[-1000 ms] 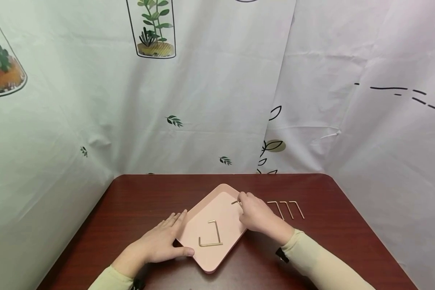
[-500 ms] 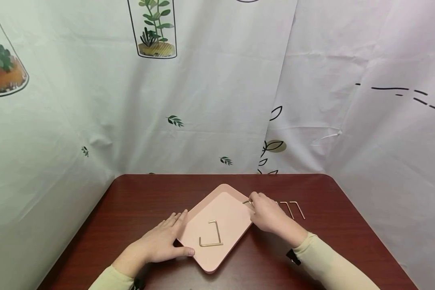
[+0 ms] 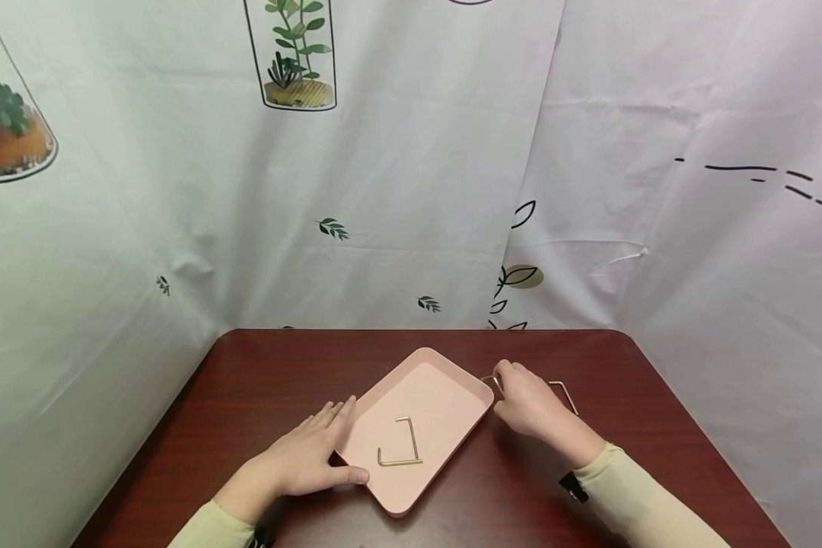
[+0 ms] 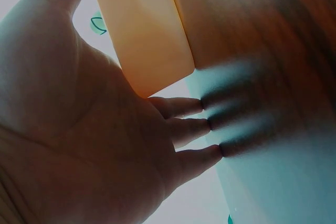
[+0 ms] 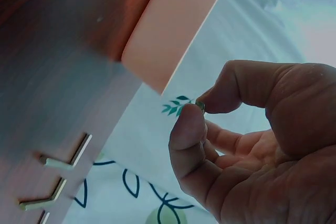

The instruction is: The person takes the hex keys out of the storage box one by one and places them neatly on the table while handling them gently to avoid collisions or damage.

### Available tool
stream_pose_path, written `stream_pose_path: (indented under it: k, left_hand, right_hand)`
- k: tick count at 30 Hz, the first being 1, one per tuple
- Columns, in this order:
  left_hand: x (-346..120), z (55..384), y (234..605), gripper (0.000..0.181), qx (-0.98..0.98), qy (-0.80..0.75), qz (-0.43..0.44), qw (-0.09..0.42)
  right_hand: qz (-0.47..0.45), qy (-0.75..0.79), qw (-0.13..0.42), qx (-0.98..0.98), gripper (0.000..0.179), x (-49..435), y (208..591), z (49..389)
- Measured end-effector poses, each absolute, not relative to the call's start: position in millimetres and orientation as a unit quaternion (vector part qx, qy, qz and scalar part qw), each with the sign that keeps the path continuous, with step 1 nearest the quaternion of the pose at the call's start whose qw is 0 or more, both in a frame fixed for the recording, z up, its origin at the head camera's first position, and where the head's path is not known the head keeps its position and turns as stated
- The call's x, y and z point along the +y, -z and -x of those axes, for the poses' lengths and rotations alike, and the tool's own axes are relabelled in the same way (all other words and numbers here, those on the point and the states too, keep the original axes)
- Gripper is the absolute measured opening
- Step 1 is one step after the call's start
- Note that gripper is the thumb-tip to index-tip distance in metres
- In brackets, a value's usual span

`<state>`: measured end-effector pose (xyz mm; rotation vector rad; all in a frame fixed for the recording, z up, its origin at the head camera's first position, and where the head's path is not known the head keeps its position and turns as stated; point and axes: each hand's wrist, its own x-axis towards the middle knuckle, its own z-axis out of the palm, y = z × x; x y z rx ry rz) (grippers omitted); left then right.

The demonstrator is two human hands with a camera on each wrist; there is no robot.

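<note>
The left hand (image 3: 308, 457) lies spread around the left corner of the pale pink, shallow rectangular tray (image 3: 445, 411), straight fingers on the far side, thumb on the near side; it clasps nothing, and I take it to be bracing the tray against sliding on the dark red-brown wooden desk (image 3: 281, 373). The tray sits cornerwise, which probably lets that corner settle into the fork of the hand. Inside, toward the near end, are two brass-coloured L-shaped metal keys (image 3: 412, 438), flat on the tray's floor with two of their ends close together.

The right hand's (image 3: 530, 403) grip is a pinch: thumb and forefinger hold a third slim brass-coloured L-shaped key (image 3: 488, 377) just off the tray's right corner, a fingertip hold that seems apt for so thin a rod. The fingers hide much of it, so I can't say how its long arm lies.

To the right of that hand, one loose key (image 3: 565, 396) shows on the desk; the right wrist's view catches a row of three (image 5: 71, 157), the last cut off. They lie parallel and apart, all bent alike, a spacing that would leave finger room around each
</note>
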<state>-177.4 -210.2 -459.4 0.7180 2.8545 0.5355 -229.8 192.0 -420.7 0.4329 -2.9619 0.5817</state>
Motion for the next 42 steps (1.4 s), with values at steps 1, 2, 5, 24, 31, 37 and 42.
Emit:
stream_pose_path:
  k: [1,2,5,24,31,37,42]
  left_hand:
    - [-210,178,460,0.128,0.951,-0.179,-0.240,0.075]
    - [-210,178,459,0.128,0.951,-0.179,-0.240,0.076]
    - [-209,178,459,0.128,0.951,-0.179,-0.240,0.077]
    - [-210,178,459,0.128,0.953,-0.177,-0.235,0.074]
    - [-210,179,460,0.128,0.952,-0.177,-0.238,0.074]
    - [-211,179,462,0.128,0.952,-0.176,-0.239,0.073]
    - [-211,178,462,0.128,0.952,-0.178,-0.240,0.073]
  right_hand:
    - [-0.141,-0.191,0.046,-0.970,0.033,194,421,230]
    - [-0.139,-0.191,0.046,-0.971,0.033,196,420,230]
    - [-0.132,-0.189,0.046,-0.972,0.034,203,421,230]
    - [-0.114,-0.184,0.056,-0.975,0.032,235,426,233]
    - [-0.102,-0.186,0.053,-0.976,0.037,249,426,234]
    - [-0.105,-0.183,0.063,-0.976,0.037,263,427,238]
    - [-0.098,-0.183,0.055,-0.977,0.039,271,424,239]
